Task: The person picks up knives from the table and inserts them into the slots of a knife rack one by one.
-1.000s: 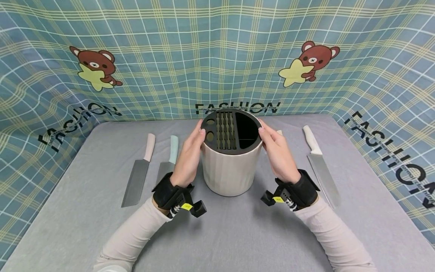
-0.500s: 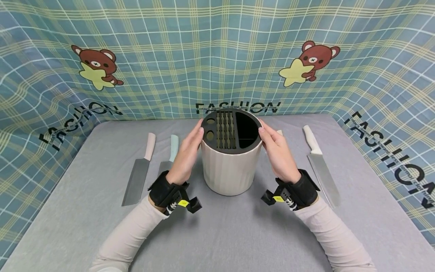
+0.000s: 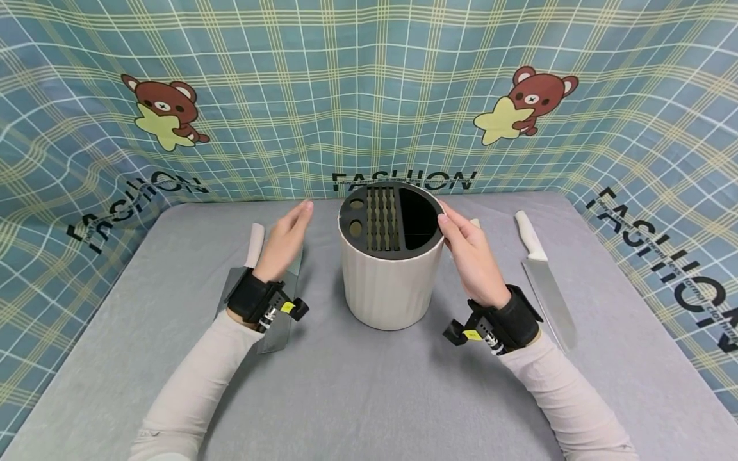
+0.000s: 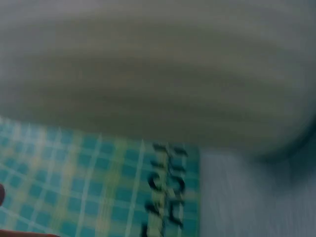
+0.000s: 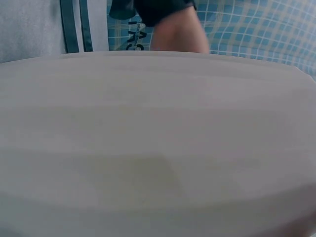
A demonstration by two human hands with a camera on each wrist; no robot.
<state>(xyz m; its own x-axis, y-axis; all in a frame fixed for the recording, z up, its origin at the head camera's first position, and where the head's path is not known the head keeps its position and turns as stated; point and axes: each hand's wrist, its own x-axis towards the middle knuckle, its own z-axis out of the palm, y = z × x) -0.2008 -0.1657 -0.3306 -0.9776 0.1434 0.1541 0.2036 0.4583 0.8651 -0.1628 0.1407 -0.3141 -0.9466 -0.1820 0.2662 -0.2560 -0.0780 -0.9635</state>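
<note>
A round cream knife holder with a black slotted top stands upright mid-table. My right hand rests against its right side, thumb at the rim and fingers extended along the wall behind. My left hand is apart from the holder on its left, above two cleavers, fingers extended and holding nothing. It partly hides the pale pink-handled cleaver and the green-handled cleaver. The holder's wall fills much of the left wrist view, blurred, and most of the right wrist view.
A white-handled knife lies on the right of the grey tabletop. A pale handle tip shows behind my right hand. A checked cloth with printed bears hangs behind and at both sides.
My left hand has left the holder's side and moved left, over the cleavers. My right hand stays against the holder, which stands where it was.
</note>
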